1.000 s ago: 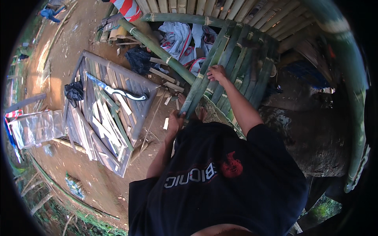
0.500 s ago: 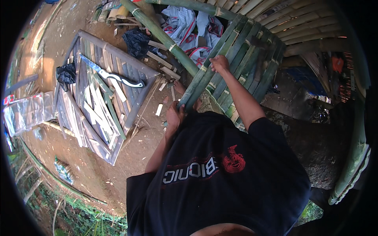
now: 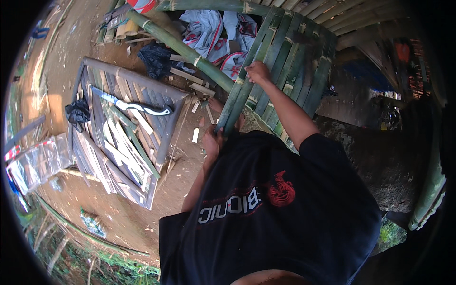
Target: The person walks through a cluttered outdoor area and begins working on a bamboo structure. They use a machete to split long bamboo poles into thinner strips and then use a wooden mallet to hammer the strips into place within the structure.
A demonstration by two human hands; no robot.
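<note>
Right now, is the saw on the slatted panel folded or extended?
Extended: the saw has its blade projecting beyond the black-and-white handle.

The dark shirt (image 3: 285, 232) hides the near ends of some bamboo slats (image 3: 236, 102) (which partly cover a foot (image 3: 216, 104)). The top edge cuts a red-and-white sheet (image 3: 141, 4); a blue shape (image 3: 40, 33) is too small to tell.
</note>
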